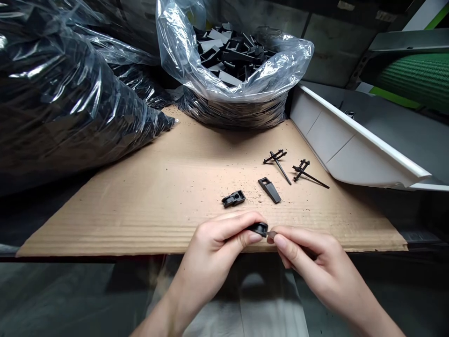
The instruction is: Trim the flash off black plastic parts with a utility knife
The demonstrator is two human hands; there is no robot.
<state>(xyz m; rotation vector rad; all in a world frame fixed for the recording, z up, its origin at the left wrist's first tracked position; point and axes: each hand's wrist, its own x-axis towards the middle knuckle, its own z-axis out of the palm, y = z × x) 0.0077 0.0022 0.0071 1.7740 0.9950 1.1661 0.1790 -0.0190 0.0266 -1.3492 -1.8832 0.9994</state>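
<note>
My left hand pinches a small black plastic part between thumb and fingers at the near edge of a cardboard sheet. My right hand is closed on a thin tool whose tip touches that part. On the cardboard just beyond lie a black clip-like part and a black wedge-shaped part. Two black sprue pieces with thin stems lie further right.
An open clear plastic bag full of black parts stands at the back of the cardboard. Larger closed bags of black parts fill the left. A white tray edge and a green roller lie to the right.
</note>
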